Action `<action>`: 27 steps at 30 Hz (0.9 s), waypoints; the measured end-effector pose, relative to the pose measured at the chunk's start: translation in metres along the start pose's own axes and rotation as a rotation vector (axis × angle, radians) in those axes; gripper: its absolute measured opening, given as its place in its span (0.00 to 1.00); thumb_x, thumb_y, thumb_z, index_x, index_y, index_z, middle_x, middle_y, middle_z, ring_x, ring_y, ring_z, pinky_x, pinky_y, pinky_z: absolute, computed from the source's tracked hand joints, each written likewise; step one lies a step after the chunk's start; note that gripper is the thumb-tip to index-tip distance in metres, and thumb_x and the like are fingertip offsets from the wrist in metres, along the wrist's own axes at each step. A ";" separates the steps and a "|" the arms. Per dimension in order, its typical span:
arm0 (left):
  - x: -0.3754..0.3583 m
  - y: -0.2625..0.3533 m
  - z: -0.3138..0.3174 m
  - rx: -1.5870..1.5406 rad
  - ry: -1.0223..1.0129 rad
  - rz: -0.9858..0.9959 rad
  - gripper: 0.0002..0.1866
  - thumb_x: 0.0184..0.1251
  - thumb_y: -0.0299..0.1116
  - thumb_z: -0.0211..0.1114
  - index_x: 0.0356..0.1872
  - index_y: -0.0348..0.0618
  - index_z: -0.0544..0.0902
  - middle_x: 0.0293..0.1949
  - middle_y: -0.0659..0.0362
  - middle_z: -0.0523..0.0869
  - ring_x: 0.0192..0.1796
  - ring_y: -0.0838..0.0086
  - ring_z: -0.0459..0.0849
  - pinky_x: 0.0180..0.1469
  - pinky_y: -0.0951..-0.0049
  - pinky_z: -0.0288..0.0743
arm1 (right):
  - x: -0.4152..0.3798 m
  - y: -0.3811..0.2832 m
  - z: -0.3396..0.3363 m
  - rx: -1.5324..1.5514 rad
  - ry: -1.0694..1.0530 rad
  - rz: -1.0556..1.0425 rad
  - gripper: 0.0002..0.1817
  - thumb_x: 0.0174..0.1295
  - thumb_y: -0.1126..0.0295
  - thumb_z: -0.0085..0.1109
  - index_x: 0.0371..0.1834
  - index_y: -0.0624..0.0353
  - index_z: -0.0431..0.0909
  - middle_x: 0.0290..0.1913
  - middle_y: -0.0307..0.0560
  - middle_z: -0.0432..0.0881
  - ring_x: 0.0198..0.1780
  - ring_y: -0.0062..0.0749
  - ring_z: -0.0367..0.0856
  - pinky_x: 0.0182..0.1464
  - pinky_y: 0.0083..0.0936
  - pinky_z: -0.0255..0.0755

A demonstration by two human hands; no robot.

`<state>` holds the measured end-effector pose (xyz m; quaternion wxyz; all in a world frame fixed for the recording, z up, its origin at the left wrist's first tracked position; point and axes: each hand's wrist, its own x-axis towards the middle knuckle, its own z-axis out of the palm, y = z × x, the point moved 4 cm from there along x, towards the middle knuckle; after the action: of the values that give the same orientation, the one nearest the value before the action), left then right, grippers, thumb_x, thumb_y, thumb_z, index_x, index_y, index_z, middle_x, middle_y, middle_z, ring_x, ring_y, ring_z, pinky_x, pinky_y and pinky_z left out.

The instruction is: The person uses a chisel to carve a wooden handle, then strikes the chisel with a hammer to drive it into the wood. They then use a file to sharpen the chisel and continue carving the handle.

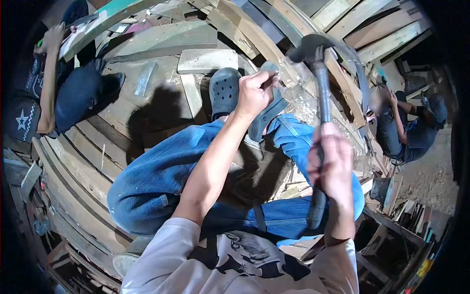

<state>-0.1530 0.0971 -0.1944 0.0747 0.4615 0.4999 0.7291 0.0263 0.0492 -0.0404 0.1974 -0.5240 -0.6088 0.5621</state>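
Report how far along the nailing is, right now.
Done: wooden planks already lie side by side under the person. In hand: the right hand grips a raised hammer; the left hand pinches something small, too small to identify, above the wood. Left: the blow has not landed yet.

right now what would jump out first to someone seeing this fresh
The raised hammer near the middle, gripped in the right hand with its dark head up by the planks. Just left of it, the left hand pinches something small above a grey clog, too small to identify. Blue jeans fill the centre, and two other people sit at the far left and right edges.
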 end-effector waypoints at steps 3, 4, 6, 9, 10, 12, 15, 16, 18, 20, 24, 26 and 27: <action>-0.001 0.000 -0.003 0.041 -0.009 -0.034 0.05 0.64 0.16 0.62 0.36 0.31 0.85 0.27 0.57 0.87 0.28 0.79 0.85 0.33 0.79 0.78 | -0.012 -0.027 -0.006 0.135 0.153 -0.227 0.21 0.79 0.52 0.41 0.36 0.58 0.69 0.15 0.34 0.65 0.12 0.15 0.62 0.12 0.14 0.53; -0.002 -0.002 -0.003 0.029 -0.008 -0.039 0.05 0.64 0.17 0.62 0.36 0.32 0.86 0.26 0.57 0.87 0.27 0.79 0.84 0.32 0.79 0.77 | -0.013 -0.027 -0.007 0.232 0.128 -0.333 0.21 0.79 0.52 0.41 0.35 0.59 0.68 0.15 0.34 0.65 0.10 0.16 0.60 0.11 0.15 0.50; -0.005 -0.007 0.000 -0.045 0.053 -0.022 0.04 0.64 0.19 0.63 0.35 0.35 0.86 0.22 0.57 0.85 0.25 0.80 0.83 0.29 0.77 0.76 | -0.007 -0.004 0.000 0.166 0.142 -0.269 0.21 0.79 0.52 0.40 0.34 0.58 0.67 0.15 0.34 0.64 0.13 0.15 0.62 0.14 0.16 0.55; -0.002 0.001 -0.003 0.153 0.027 0.075 0.04 0.62 0.20 0.64 0.34 0.36 0.86 0.21 0.57 0.84 0.23 0.79 0.83 0.29 0.76 0.77 | 0.011 0.032 0.017 -0.252 -0.064 -0.172 0.20 0.79 0.53 0.41 0.33 0.56 0.68 0.18 0.32 0.67 0.16 0.13 0.66 0.17 0.17 0.59; 0.008 0.000 -0.001 0.146 0.031 0.099 0.04 0.62 0.20 0.64 0.34 0.36 0.86 0.21 0.57 0.84 0.23 0.79 0.83 0.29 0.76 0.77 | 0.010 0.035 0.015 -0.141 -0.114 -0.081 0.20 0.79 0.53 0.41 0.34 0.56 0.68 0.18 0.32 0.67 0.16 0.13 0.65 0.16 0.17 0.58; -0.001 -0.003 -0.001 0.070 0.023 -0.005 0.04 0.62 0.19 0.64 0.34 0.35 0.87 0.21 0.58 0.84 0.24 0.79 0.83 0.30 0.76 0.77 | -0.002 0.023 0.018 -0.017 -0.125 0.060 0.20 0.79 0.53 0.41 0.33 0.56 0.66 0.17 0.31 0.64 0.14 0.13 0.63 0.14 0.16 0.57; -0.004 -0.005 0.000 0.015 0.021 -0.008 0.04 0.63 0.18 0.64 0.35 0.32 0.87 0.24 0.58 0.86 0.26 0.79 0.84 0.32 0.78 0.78 | -0.003 0.020 0.012 0.044 -0.093 0.011 0.19 0.80 0.54 0.41 0.34 0.55 0.66 0.16 0.30 0.63 0.13 0.13 0.61 0.14 0.15 0.56; -0.003 -0.004 0.000 0.011 0.018 0.008 0.04 0.63 0.17 0.64 0.36 0.31 0.87 0.25 0.57 0.87 0.27 0.79 0.85 0.33 0.78 0.79 | -0.002 0.022 0.010 0.042 -0.091 0.010 0.19 0.80 0.54 0.41 0.34 0.55 0.66 0.16 0.30 0.63 0.13 0.13 0.61 0.14 0.15 0.56; -0.004 -0.003 0.001 -0.090 0.018 -0.035 0.06 0.61 0.15 0.64 0.38 0.30 0.86 0.29 0.55 0.89 0.31 0.77 0.87 0.38 0.77 0.81 | 0.001 0.028 0.008 0.076 -0.110 0.015 0.19 0.80 0.55 0.41 0.33 0.55 0.66 0.16 0.29 0.63 0.13 0.13 0.61 0.14 0.15 0.55; -0.005 -0.001 0.000 -0.064 0.002 -0.037 0.07 0.61 0.14 0.64 0.38 0.30 0.86 0.29 0.54 0.90 0.31 0.76 0.87 0.38 0.77 0.81 | 0.003 0.029 0.010 0.053 -0.106 0.044 0.18 0.79 0.55 0.42 0.33 0.55 0.66 0.16 0.29 0.63 0.13 0.13 0.61 0.14 0.16 0.54; -0.003 -0.004 0.002 0.008 0.011 0.013 0.05 0.62 0.16 0.64 0.37 0.31 0.85 0.30 0.54 0.90 0.29 0.76 0.87 0.36 0.77 0.81 | -0.001 0.006 0.002 0.004 -0.042 0.075 0.18 0.79 0.55 0.44 0.35 0.56 0.70 0.18 0.31 0.68 0.14 0.13 0.63 0.15 0.16 0.57; -0.003 -0.004 0.002 0.024 0.007 -0.012 0.04 0.63 0.18 0.64 0.36 0.32 0.86 0.28 0.54 0.89 0.28 0.76 0.86 0.31 0.76 0.79 | -0.005 -0.008 -0.007 0.038 0.016 -0.091 0.19 0.79 0.53 0.44 0.37 0.56 0.72 0.20 0.33 0.71 0.14 0.13 0.64 0.14 0.15 0.57; -0.004 -0.004 0.002 0.029 0.012 -0.022 0.04 0.63 0.18 0.64 0.36 0.32 0.86 0.28 0.54 0.89 0.28 0.76 0.86 0.31 0.76 0.79 | -0.013 -0.016 -0.011 0.069 0.111 -0.096 0.21 0.79 0.52 0.41 0.35 0.57 0.70 0.20 0.35 0.71 0.13 0.14 0.64 0.13 0.14 0.56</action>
<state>-0.1507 0.0976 -0.1999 0.0732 0.4526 0.5160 0.7236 0.0335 0.0461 -0.0183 0.2755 -0.5175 -0.6016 0.5426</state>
